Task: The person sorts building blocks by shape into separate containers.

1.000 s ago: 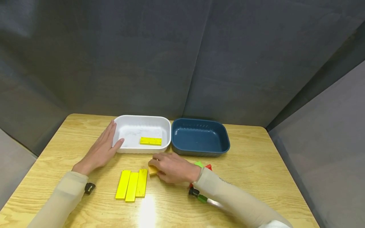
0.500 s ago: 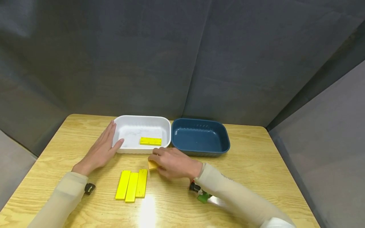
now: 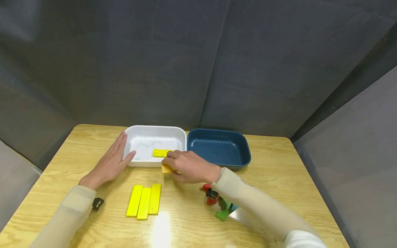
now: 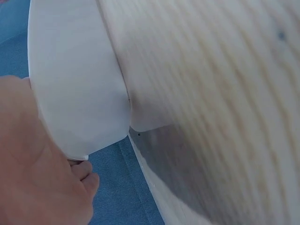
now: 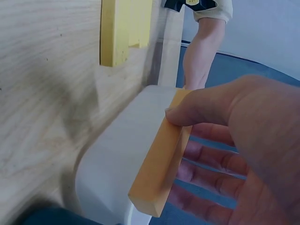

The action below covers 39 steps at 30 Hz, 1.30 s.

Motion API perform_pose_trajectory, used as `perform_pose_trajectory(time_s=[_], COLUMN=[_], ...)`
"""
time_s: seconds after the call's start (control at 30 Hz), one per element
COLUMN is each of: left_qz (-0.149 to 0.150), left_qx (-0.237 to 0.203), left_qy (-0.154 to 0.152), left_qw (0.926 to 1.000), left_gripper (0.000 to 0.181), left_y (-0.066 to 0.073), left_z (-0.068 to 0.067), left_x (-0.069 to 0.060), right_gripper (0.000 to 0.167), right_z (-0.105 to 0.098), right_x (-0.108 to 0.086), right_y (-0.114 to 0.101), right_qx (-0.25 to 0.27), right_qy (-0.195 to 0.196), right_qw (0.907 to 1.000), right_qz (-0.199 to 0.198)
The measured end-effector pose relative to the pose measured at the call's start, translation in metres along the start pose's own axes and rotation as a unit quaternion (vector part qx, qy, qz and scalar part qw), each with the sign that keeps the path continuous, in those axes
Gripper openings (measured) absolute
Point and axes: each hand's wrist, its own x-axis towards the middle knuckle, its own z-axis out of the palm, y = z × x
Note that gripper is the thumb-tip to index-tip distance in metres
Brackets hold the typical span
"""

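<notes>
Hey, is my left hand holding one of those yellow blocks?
No, your left hand rests with straight fingers against the white tray, apart from the three yellow blocks on the table.

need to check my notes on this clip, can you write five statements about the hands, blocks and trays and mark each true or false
1. The right hand holds an orange block. True.

2. The left hand rests on the blue tray. False: it is at the left end of the white tray.

3. Just two yellow blocks lie side by side on the table. False: three yellow blocks lie there.

4. A single yellow block lies inside the white tray. True.

5. In the head view, the white tray stands to the right of the blue tray. False: it stands to the left of it.
</notes>
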Motion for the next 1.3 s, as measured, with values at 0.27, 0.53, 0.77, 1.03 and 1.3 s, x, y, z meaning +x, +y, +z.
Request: perform_pose_trajectory(time_s=[0.27, 0.53, 0.77, 1.03, 1.3], left_qz=[-0.001, -0.008, -0.006, 0.002, -0.003], left_qx=[0.004, 0.010, 0.011, 0.013, 0.012], left_qy=[-0.009, -0.018, -0.023, -0.020, -0.022], left_qw=[0.9999, 0.9998, 0.9997, 0.9997, 0.9997], left_gripper=[0.088, 0.090, 0.090, 0.090, 0.091], left_y=[0.002, 0.001, 0.002, 0.002, 0.002], left_z=[-0.005, -0.006, -0.007, -0.007, -0.006], left_x=[0.002, 0.004, 0.004, 0.005, 0.005], right_gripper=[0.030, 0.029, 0.036, 0.038, 0.034], right_z=[-0.006, -0.009, -0.014, -0.016, -0.020], right_x=[0.010, 0.020, 0.028, 0.038, 0.053], right_y=[0.009, 0.015, 0.018, 0.031, 0.039], right_qx=[-0.008, -0.018, -0.001, 0.002, -0.001], right_qy=[0.004, 0.000, -0.019, -0.024, -0.022], right_qw=[1.0000, 0.9998, 0.9996, 0.9994, 0.9995], right_qz=[0.002, 0.009, 0.019, 0.026, 0.024])
